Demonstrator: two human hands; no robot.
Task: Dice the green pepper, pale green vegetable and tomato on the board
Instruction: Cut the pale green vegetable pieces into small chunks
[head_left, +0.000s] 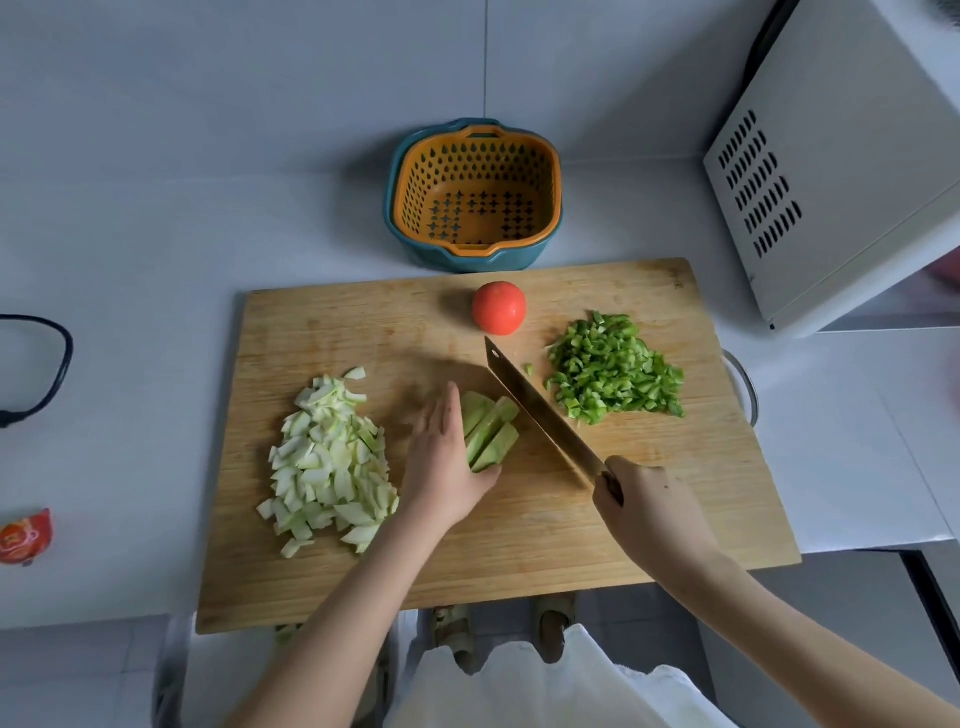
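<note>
On the wooden cutting board (649, 519) lie three groups of food. A heap of diced pale green vegetable (327, 462) is at the left. Diced green pepper (613, 369) is piled at the right. A whole red tomato (498, 307) stands near the far edge. In the middle, my left hand (447, 457) presses flat against the left side of several long pale green vegetable strips (491, 431). My right hand (649, 509) grips the handle of a cleaver (540, 410), whose blade rests just right of the strips, tip pointing away.
An orange colander inside a teal bowl (475, 195) stands behind the board. A white microwave (841, 166) fills the right side. A black cable (36, 364) and a red packet (26, 535) lie at the left. The board overhangs the counter's front edge.
</note>
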